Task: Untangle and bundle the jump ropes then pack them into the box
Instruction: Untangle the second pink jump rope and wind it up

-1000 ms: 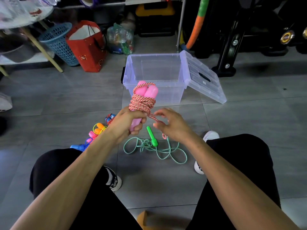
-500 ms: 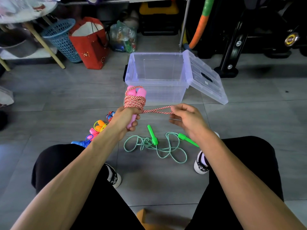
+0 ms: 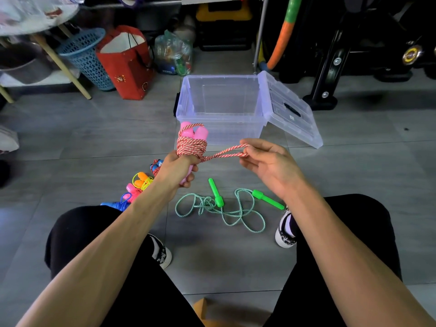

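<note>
Holding the red-and-white braided cotton jump rope with two pink plastic handles (image 3: 191, 143) upright, with the left hand (image 3: 178, 169) curled round the lower ends of both handles, just below the coil of wraps. Pinching the doubled free end of that rope between thumb and fingertips of the right hand (image 3: 269, 165), other fingers loosely spread, the strand running nearly straight from the coil to the pinch. Judging the cord light, soft and limp, with a rough braid that should grip itself and hold a tuck; judging the handles rigid and smooth, so likely to slide apart unless squeezed together below the wraps. Best hold, by that reading: handles together in one fist, loose end close to its tip. Sitting just beyond the left fingers, well short of touching: one clear plastic storage box (image 3: 220, 107), with its clear hinged lid (image 3: 289, 109) hanging open at its right side; no rope visible inside. Lying on the grey tiled floor (image 3: 94, 138) below and between both hands: one loose mint-green braided rope with two bright green plastic handles (image 3: 221, 206), unbundled. Lying beside the left wrist: a small heap of bundled ropes with orange, pink and blue handles (image 3: 135, 188), partly hidden, count uncertain, perhaps three or four.
</note>
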`<state>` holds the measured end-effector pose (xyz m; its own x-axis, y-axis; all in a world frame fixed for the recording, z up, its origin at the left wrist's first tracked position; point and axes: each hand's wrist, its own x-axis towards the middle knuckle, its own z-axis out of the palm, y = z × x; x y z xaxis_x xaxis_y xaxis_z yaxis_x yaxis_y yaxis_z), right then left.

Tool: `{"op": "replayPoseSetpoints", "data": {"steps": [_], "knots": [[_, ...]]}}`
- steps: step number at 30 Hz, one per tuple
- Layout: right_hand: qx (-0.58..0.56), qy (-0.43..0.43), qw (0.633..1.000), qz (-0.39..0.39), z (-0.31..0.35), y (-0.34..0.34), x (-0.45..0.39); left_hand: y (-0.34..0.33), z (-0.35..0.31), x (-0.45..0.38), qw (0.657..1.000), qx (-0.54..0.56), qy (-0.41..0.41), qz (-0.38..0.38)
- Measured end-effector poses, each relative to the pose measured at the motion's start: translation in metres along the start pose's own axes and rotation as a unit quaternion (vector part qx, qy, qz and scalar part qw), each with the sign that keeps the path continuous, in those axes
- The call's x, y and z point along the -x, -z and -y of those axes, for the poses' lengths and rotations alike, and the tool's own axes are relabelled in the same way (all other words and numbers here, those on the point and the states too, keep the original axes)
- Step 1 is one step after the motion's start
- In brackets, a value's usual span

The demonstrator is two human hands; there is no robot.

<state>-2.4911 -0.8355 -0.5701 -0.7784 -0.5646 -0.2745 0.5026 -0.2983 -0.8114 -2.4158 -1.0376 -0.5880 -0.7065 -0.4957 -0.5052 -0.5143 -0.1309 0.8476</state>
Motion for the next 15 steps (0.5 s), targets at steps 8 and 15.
{"op": "replayPoseSetpoints", "data": {"steps": [8,15], "knots": [[-0.016,0.111,0.994,0.012,0.005,-0.014,0.004,-0.011,0.004,0.014,0.992,-0.088,-0.034,0.086],[0.050,0.161,0.981,-0.098,0.003,-0.023,0.001,-0.017,0.016,0.019,0.913,-0.319,-0.253,0.020]]}}
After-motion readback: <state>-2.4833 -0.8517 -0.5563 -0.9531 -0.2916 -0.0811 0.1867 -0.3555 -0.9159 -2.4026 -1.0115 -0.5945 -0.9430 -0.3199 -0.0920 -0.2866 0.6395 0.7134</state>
